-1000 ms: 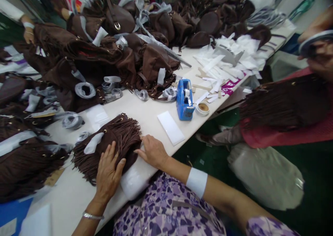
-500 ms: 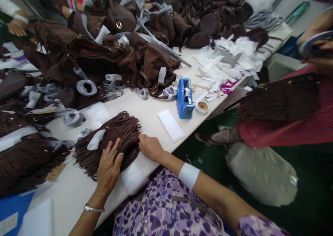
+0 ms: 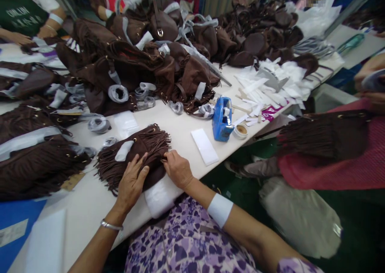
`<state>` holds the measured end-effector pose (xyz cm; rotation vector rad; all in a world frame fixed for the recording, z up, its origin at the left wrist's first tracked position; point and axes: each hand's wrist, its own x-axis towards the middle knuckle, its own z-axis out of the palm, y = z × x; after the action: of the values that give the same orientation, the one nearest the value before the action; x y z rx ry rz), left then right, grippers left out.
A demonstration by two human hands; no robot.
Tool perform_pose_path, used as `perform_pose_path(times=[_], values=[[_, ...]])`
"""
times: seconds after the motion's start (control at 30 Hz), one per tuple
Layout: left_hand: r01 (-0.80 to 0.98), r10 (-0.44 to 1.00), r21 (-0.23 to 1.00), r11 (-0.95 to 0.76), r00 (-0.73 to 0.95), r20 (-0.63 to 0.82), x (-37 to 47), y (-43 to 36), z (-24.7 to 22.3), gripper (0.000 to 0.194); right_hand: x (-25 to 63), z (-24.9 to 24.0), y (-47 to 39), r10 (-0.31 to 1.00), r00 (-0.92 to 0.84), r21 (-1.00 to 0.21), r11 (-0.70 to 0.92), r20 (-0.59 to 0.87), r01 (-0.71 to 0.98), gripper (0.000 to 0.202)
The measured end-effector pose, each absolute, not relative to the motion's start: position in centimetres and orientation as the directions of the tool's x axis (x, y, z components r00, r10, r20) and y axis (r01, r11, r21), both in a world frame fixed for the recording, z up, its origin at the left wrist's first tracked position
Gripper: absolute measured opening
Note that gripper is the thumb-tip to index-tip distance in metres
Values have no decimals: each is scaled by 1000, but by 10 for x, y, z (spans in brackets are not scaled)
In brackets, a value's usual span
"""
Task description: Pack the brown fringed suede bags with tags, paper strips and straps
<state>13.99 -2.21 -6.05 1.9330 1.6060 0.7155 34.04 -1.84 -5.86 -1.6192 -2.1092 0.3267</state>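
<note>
- Since the earlier frames, the view has swung to show more of the green apron (image 3: 18,13) at the far left; the right hand (image 3: 179,169), its thumb outstretched a second ago, now has thumb and fingers drawn together.
- That hand pinches the right edge of the fringed bag (image 3: 146,147), which lies near the worktop's (image 3: 181,138) front edge.
- The left hand (image 3: 132,184) lies spread flat on the bag, pressing without gripping.
- A white packet (image 3: 159,196) sits at the front edge, against the bag's near side.
- Bare surface separates the bag from the white pad (image 3: 205,146); the blue tape dispenser (image 3: 222,122) stands beyond.
- Behind, heaped brown bags (image 3: 126,74) narrow the room.
</note>
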Motion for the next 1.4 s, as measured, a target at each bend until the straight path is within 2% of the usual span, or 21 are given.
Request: perform_pose_path(times=[0.17,0.33,0.5,0.63,0.7,0.77,0.83,0.93,1.0,1.2,1.3,1.4], values=[[715,976,668,-207,196,93,139,-23,-60,51,334,-57,-11,960,-211,-430,272,186,861,27],[729,969,641,-241,221,112,142,-24,-59,50,360,-44,12,918,-386,-493,380,94,783,22],[724,952,623,-298,269,144,139,-23,-65,47,390,-38,68,695,-718,-657,527,-33,539,12],[715,939,621,-320,325,109,136,-22,-64,44,393,-39,106,486,-861,-764,494,-152,414,14],[714,942,634,-297,328,73,136,-20,-62,39,393,-40,112,449,-871,-782,463,-199,417,14],[705,952,661,-258,301,51,137,-19,-61,39,395,-41,105,497,-838,-769,439,-224,465,13],[695,961,682,-227,271,44,139,-17,-60,39,396,-45,84,637,-740,-720,408,-217,562,13],[694,967,687,-213,252,45,141,-16,-61,40,392,-54,36,879,-458,-588,300,-136,751,15],[697,967,684,-214,248,50,140,-15,-62,41,382,-60,6,954,-294,-506,223,-65,833,13],[686,969,698,-205,243,46,139,-15,-64,42,336,-63,-31,989,-117,-356,143,94,923,13],[691,966,689,-218,253,52,138,-15,-65,41,322,-63,-27,986,-84,-275,121,142,954,17],[696,961,676,-243,266,72,138,-15,-67,38,314,-67,-20,983,-94,-202,126,161,971,9]])
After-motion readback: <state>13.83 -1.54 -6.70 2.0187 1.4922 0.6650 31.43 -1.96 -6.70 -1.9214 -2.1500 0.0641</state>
